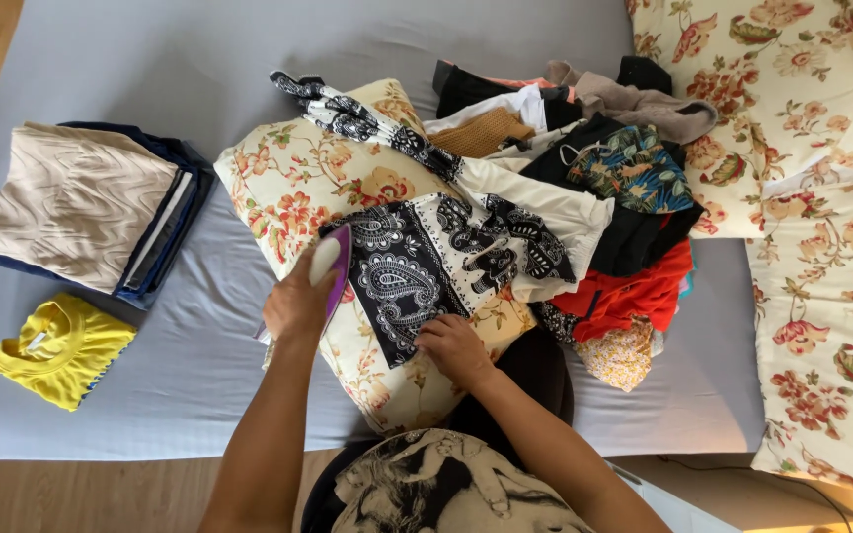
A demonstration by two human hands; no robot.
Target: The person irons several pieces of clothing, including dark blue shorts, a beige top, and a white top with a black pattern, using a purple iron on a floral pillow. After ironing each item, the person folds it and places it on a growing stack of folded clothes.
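Note:
My left hand [296,301] grips a purple and white iron [333,265] that rests on the left edge of a black and white paisley garment [426,259]. That garment lies spread over a floral pillow [293,178] on the bed. My right hand [454,347] presses flat on the garment's lower edge, fingers closed on the cloth.
A heap of unfolded clothes [604,188] lies behind and right of the pillow. A folded stack [81,207] and a folded yellow shirt [56,350] sit at the left on the grey sheet [199,59]. A floral duvet [821,247] covers the right side.

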